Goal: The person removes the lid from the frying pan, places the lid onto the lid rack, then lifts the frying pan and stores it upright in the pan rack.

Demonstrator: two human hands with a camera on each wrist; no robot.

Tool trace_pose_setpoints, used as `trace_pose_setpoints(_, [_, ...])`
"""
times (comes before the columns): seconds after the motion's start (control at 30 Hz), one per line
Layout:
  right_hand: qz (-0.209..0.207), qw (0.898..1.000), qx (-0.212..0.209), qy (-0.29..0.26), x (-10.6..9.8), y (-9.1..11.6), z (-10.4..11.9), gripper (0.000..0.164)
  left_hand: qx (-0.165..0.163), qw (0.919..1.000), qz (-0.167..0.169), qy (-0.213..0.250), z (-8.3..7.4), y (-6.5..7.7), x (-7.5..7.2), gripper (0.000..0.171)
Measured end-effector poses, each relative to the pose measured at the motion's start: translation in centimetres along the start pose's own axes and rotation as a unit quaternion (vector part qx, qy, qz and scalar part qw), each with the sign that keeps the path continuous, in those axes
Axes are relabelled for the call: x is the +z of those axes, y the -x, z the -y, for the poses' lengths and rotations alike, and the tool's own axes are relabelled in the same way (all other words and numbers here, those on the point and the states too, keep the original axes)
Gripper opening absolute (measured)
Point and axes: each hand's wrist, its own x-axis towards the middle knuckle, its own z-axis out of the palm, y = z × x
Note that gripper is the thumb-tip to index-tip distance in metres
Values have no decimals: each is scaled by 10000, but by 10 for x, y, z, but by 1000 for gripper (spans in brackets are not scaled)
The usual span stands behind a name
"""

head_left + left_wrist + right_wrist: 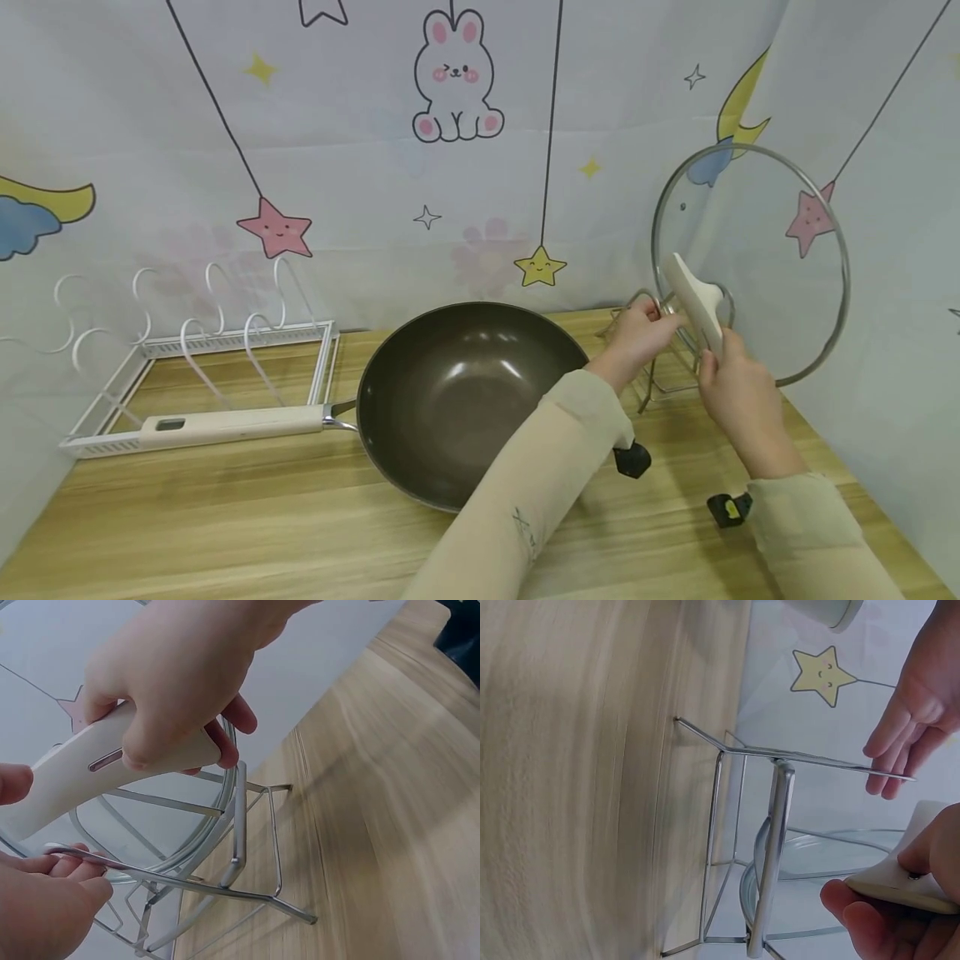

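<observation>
A round glass lid (772, 350) with a steel rim stands tilted in a metal wire lid rack (667, 388) at the right back of the table. My right hand (742, 400) grips the lid's cream handle (693, 300), thumb on the near side. In the left wrist view the right hand (176, 682) has its fingers wrapped round that handle, which has a slot. My left hand (637, 337) holds the upper wire end of the rack between thumb and fingers, as the right wrist view shows the left hand (911, 735) at the wire's tip.
A dark wok (465, 417) lies at mid-table, its cream handle (240, 423) pointing left over a white rack (330, 350) with curved hooks. My left forearm crosses over the wok's right side. A printed cloth (360, 167) hangs behind the wooden table (225, 517).
</observation>
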Motion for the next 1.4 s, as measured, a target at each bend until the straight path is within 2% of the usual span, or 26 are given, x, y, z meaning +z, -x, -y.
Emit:
trace_pose_setpoints(0.27, [-113,9999,-84,-22,3,2,0,43,191,9981,539,-209,1,7,-9,13])
trace_pose_setpoints(0.63, [-123,9999,-23,-98,5,0,-2,41,398,9929,985,-536,-1,13,-18,20])
trace_pose_setpoints(0.87, [-2,9998,119,-184,3,1,0,42,485,9903,1043,-777,0,16,-20,20])
trace_pose_setpoints(1.03, [-12,9997,203,-146,1,2,1,42,568,9902,1054,-723,0,18,-20,15])
trace_pose_setpoints(1.4, [208,9982,535,-165,-5,6,3,50,688,9893,1174,-518,3,18,-21,16])
